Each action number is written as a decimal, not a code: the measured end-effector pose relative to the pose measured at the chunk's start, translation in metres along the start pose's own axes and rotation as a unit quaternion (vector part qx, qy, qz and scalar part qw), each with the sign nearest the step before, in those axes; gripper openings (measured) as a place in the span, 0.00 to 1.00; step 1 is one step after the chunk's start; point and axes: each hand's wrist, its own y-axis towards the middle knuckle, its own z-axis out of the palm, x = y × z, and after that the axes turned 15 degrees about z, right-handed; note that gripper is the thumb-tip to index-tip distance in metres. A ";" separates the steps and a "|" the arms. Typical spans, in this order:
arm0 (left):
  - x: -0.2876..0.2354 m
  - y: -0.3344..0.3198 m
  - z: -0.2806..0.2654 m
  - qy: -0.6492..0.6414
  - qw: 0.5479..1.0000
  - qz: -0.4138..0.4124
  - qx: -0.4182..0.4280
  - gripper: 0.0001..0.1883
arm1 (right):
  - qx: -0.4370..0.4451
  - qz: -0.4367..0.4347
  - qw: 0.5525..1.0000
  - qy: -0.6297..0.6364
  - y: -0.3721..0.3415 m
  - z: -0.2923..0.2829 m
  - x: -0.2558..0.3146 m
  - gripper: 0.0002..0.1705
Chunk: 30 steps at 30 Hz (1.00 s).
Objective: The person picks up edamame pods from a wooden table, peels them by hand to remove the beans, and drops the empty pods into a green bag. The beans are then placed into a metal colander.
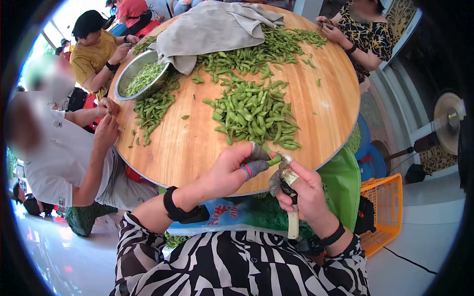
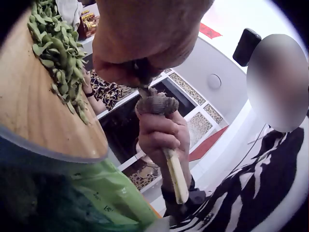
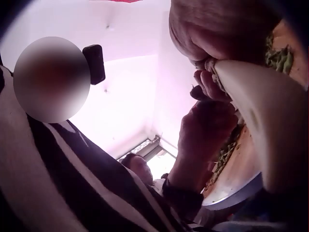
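Over the table's near edge, my left hand [image 1: 224, 170] pinches a green soybean pod [image 1: 274, 160] between fingers wearing grey finger covers [image 1: 255, 170]. My right hand [image 1: 311, 195] grips a small tool with a long cream handle [image 1: 293, 224], its working end hidden among the fingers. The thumb tip of this hand comes right up to the pod. In the left wrist view the cream handle [image 2: 176, 179] sticks out below the curled right fingers. The same handle [image 3: 258, 121] looms large in the right wrist view. Just beyond both hands lies a heap of pods [image 1: 254, 113].
On the round wooden table [image 1: 192, 148] stands a metal colander [image 1: 118, 89] of shelled beans, beside a grey cloth [image 1: 212, 32] and more pods. Other people sit around it. A green bag [image 1: 345, 182] hangs at the near edge, and an orange crate [image 1: 390, 212] stands right.
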 end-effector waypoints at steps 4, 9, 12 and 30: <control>0.003 0.001 0.001 0.084 0.995 0.021 0.042 0.11 | -0.026 -0.011 1.000 0.009 0.001 0.001 -0.001 0.22; -0.002 0.004 0.005 -0.024 0.998 -0.066 -0.008 0.11 | 0.020 0.021 0.995 0.098 0.002 -0.006 0.002 0.19; 0.012 0.004 0.003 -0.325 0.932 -0.157 -0.032 0.12 | 0.084 0.021 0.985 0.146 0.000 -0.017 -0.003 0.19; 0.002 0.009 0.005 0.182 0.976 0.102 0.069 0.12 | 0.083 0.074 0.965 0.238 0.009 -0.024 -0.017 0.20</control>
